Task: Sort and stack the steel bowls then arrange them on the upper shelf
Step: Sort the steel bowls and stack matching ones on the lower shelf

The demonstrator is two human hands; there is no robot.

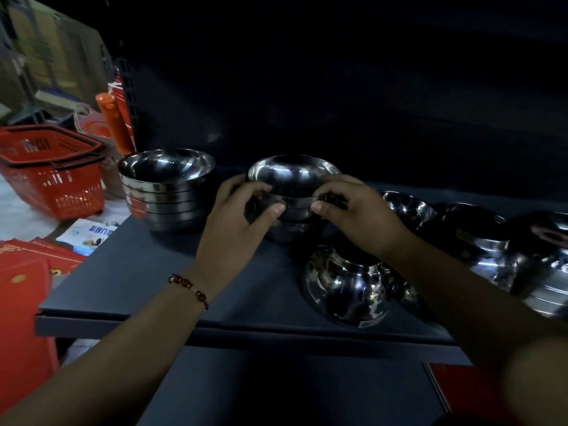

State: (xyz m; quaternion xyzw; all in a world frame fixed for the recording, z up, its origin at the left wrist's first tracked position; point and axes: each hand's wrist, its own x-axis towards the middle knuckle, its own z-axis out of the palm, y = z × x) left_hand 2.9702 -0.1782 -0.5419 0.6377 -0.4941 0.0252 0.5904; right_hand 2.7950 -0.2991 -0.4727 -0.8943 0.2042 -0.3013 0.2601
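A short stack of steel bowls [293, 179] stands at the middle of the dark grey shelf [129, 272]. My left hand [236, 219] grips its left side and my right hand [353, 210] grips its right side, thumbs on the near wall. A taller stack of several steel bowls [167, 186] stands to the left. An upturned steel bowl [344, 287] lies near the front edge under my right wrist. More loose bowls [408, 207] and nested bowls [491, 241] crowd the right end.
Red shopping baskets [52, 170] sit on the floor at the left beside an orange tube [115, 124]. Red cartons [24, 272] and a leaflet [89, 235] lie below them. The shelf's back panel is dark. A lower shelf [276, 395] juts out beneath.
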